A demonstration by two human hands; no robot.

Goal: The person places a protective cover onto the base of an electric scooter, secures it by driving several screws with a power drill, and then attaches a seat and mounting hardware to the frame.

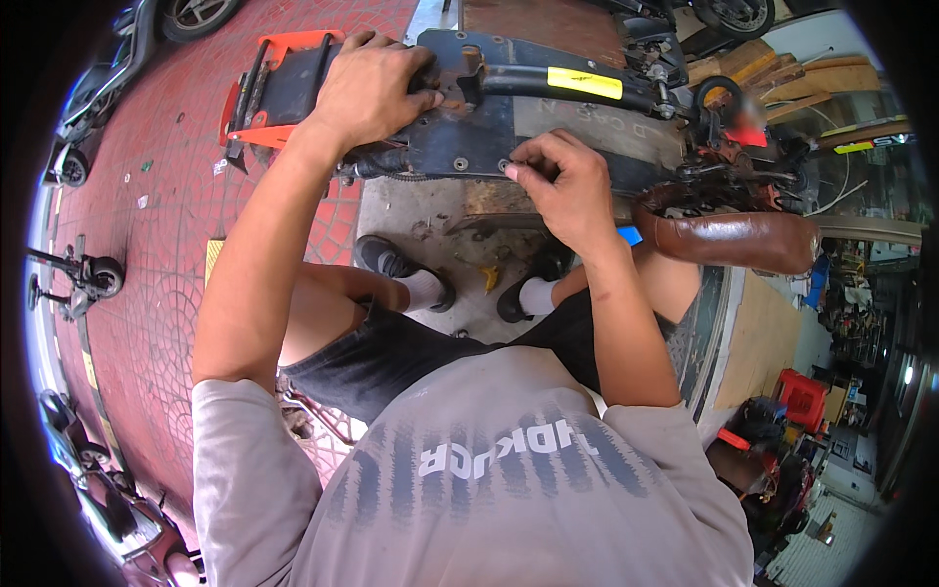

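A black scooter deck (pixel 440 142) lies crosswise before me, with a black tube (pixel 514 80) bearing a yellow sticker on top and an orange frame (pixel 256 137) at its left end. My left hand (pixel 381 93) rests on the deck left of an upright bracket (pixel 471 76), fingers curled over something dark that I cannot make out. My right hand (pixel 565 186) has thumb and forefinger closed at a metal-ringed hole on the deck's near edge; whatever is between them is too small to name. A brown padded seat (pixel 743 240) lies to the right.
My feet and knees are under the deck. Red paving (pixel 166 196) spreads left, with parked scooters (pixel 93 274) along it. Wooden boards (pixel 812 78) lie at upper right. A red plastic item (pixel 802 396) and assorted clutter stand at lower right inside a workshop.
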